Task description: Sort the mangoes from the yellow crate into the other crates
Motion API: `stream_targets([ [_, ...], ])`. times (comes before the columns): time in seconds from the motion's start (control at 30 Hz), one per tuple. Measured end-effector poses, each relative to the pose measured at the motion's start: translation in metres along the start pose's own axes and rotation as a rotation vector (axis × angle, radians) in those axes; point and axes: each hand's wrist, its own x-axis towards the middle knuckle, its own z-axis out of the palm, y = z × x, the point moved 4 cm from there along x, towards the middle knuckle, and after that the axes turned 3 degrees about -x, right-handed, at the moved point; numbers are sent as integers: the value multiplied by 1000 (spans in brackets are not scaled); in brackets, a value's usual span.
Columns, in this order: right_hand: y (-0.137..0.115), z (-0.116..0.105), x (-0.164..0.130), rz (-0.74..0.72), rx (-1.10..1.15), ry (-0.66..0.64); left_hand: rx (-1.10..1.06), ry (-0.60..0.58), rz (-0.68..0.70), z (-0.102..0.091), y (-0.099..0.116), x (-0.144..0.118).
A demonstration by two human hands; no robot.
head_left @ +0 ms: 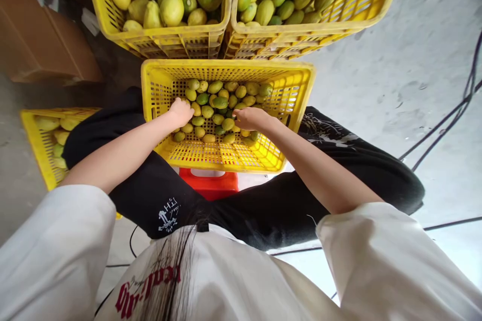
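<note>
Bright yellow slotted plastic crate (165, 83) in the middle, packed with small green and yellow-green mangoes (216, 103). Two more yellow lattice crates (158, 40) above carry bigger fruit, pale yellow to deep green. Black trousers (150, 195) with a white print, white shirt (233, 281) with red lettering, red plastic stool (209, 183), brown cardboard box (41, 40), grey floor (395, 70).

small green-yellow fruits (220, 103) heaped loose in a yellow slatted crate (289, 85)

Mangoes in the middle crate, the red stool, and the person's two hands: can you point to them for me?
mangoes (222, 103), head view, on a green one mid-pile.
red stool (209, 183), head view, on its top edge under the crate.
left hand (181, 112), head view, on its back.
right hand (250, 118), head view, on its back.
</note>
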Motion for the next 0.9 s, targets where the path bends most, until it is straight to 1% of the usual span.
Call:
stream_targets([
  [0.1,4,0,4,9,4,-19,-14,11,-1,0,-1,5],
  [0.2,9,-1,8,31,10,-9,-20,5,6,2,-2,9],
  [0.4,16,3,18,45,0,-9,-48,-11,2,12,-10,19],
  [0.6,11,4,26,14,34,-21,-70,-45,3,16,-16,26],
  [0.73,6,1,28,16,55,-15,-62,-67,11,18,-18,26],
  [0.9,-2,3,31,-15,34,-26,-87,-107,-25,21,-23,24],
])
